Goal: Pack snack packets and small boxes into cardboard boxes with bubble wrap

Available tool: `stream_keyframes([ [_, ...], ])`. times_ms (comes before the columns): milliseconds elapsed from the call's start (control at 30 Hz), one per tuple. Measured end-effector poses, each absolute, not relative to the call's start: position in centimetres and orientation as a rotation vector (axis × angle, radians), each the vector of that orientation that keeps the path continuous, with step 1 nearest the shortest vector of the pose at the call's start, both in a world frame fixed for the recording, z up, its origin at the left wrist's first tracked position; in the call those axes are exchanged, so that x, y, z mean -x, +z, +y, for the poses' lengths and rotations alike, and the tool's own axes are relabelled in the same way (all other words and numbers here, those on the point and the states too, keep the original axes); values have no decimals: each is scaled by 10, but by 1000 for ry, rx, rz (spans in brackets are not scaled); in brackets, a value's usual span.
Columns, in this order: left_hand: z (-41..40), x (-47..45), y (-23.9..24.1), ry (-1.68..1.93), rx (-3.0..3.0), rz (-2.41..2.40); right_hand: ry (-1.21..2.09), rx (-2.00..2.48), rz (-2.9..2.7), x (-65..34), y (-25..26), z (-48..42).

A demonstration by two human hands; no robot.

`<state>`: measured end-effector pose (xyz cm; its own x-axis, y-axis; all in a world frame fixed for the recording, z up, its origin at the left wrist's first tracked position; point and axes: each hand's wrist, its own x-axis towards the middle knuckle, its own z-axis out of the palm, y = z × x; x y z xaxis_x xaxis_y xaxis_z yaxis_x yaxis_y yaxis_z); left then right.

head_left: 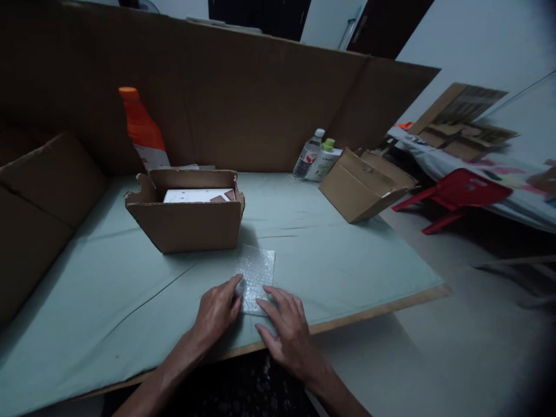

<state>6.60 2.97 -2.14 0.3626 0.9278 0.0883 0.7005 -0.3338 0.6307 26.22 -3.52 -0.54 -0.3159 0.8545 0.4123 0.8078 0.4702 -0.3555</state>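
Observation:
A flat piece of clear bubble wrap (257, 272) lies on the green tablecloth near the table's front edge. At its left edge rests my left hand (218, 307), index finger and thumb apart with the fingertips by the wrap. My right hand (286, 327) is at its lower right corner, fingers spread, fingertips touching or just over the wrap. Neither hand appears to grip it. Just beyond, to the left, stands an open cardboard box (200, 226) with a white box (197, 196) inside it.
An orange bottle (143, 124) stands behind the box. A clear water bottle (307, 156), a white bottle with green cap (325, 161) and a tilted cardboard box (365, 182) are at the back right. Cardboard panels (252, 104) wall the table's back and left. A red chair (467, 191) is beyond.

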Motion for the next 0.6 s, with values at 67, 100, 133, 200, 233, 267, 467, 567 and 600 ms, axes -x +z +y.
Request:
stream_keyframes([
  [67, 30, -65, -23, 744, -2204, 1368, 102, 1351, -2231, -259, -8, -35],
  [100, 29, -63, -23, 842, -2243, 1351, 114, 1348, -2234, -259, -9, -33],
  [133, 27, -60, -23, 941, -2284, 1332, 132, 1347, -2216, -258, -11, -30],
  [200, 20, -53, -22, 1075, -2369, 1275, 194, 1340, -2151, -259, -13, -25],
  [233, 16, -50, -22, 1089, -2406, 1229, 240, 1333, -2116, -260, -14, -23],
  [267, 13, -47, -22, 1076, -2431, 1173, 298, 1328, -2085, -262, -14, -21],
  [467, 14, -54, -34, 984, -2373, 1175, 406, 1375, -1932, -267, -11, -23],
  [567, 24, -63, -37, 978, -2374, 1311, 217, 1380, -1995, -269, -10, -27],
  [600, 26, -65, -37, 990, -2374, 1327, 196, 1382, -2045, -269, -11, -28],
])
